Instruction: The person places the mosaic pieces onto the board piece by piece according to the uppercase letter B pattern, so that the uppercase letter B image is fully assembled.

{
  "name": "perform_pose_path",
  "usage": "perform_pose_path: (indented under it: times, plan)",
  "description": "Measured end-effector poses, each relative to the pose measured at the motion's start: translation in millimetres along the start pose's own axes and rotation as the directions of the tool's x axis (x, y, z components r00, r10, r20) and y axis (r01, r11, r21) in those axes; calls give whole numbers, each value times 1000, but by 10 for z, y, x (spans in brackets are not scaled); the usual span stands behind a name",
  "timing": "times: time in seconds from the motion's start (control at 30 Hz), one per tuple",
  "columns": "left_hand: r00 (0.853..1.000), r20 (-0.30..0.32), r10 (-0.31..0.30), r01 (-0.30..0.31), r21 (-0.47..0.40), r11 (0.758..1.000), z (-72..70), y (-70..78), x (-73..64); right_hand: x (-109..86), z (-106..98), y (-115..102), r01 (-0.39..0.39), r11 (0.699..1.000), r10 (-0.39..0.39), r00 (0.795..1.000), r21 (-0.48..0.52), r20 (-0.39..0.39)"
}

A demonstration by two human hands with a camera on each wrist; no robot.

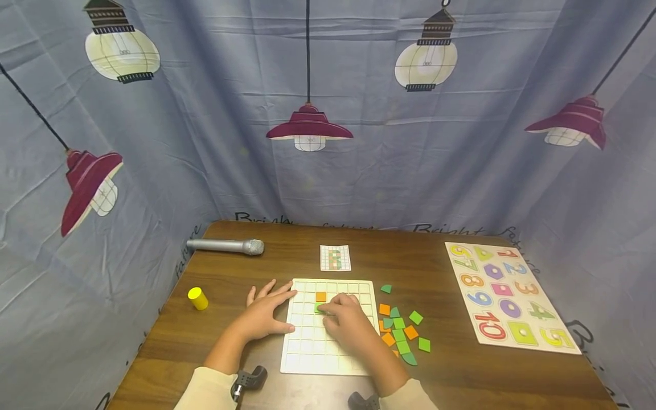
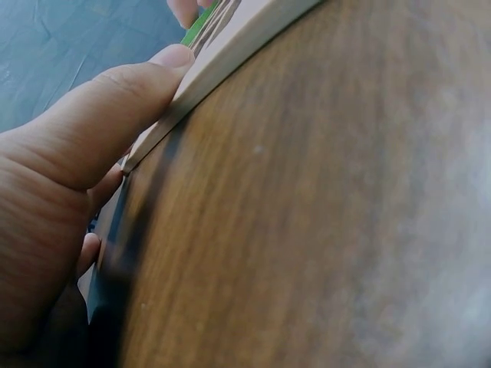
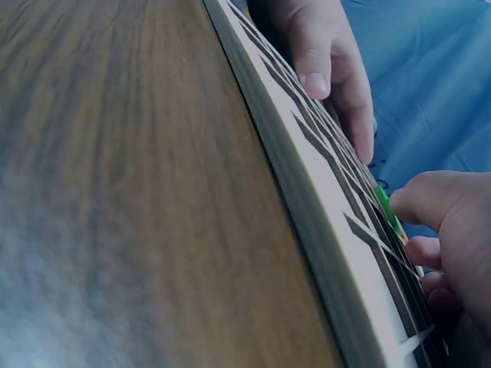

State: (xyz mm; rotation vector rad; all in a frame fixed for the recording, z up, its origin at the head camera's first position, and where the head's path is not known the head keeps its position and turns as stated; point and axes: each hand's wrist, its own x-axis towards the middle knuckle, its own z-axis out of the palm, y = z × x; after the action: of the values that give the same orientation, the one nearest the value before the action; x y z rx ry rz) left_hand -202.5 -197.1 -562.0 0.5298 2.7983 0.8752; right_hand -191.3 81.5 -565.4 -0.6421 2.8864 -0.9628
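A white gridded board (image 1: 302, 361) lies flat on the table. My left hand (image 1: 263, 316), fingers spread, rests at its left edge; the thumb (image 2: 126, 100) touches the rim in the left wrist view. Over the middle of the grid, my right hand (image 1: 351, 322) holds a green square tile (image 1: 318, 308) at its fingertips, low against the board. In the right wrist view that green tile (image 3: 383, 201) shows beside the bent fingers, partly hidden. An orange square tile (image 1: 320, 296) sits in the cell just above it.
Loose green and orange tiles (image 1: 404, 347) lie right of the board. A small pattern card (image 1: 335, 267) is behind it. A microphone (image 1: 225, 246) and yellow cylinder (image 1: 197, 298) stand left; a number board (image 1: 504, 290) lies right. A curtain (image 1: 359, 188) closes the back.
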Motion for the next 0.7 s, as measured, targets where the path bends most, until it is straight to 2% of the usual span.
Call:
perform_pose_path:
  times: [0.17,0.27,0.37,0.47,0.53,0.7]
  plan:
    - [1000,1,1,-1,-1,1000,-3,10,-1,7,27,25,-5,1000,5,1000,-10,-20]
    - [1000,-6,2,-2,-3,1000,-5,14,-2,12,24,37,-16,999,16,1000,32,-27]
    - [1000,-10,4,-4,-2,1000,-5,15,-1,11,-1,89,-37,993,46,996,113,-78]
    - [1000,-6,3,-3,5,1000,2,8,-1,-16,-83,169,-54,981,84,985,189,-150]
    - [1000,-4,2,-2,6,1000,5,3,0,-55,-177,230,-74,978,110,978,197,-179]
    - [1000,-7,5,-5,-3,1000,9,-5,1,-207,-443,461,-137,982,161,967,129,-198]
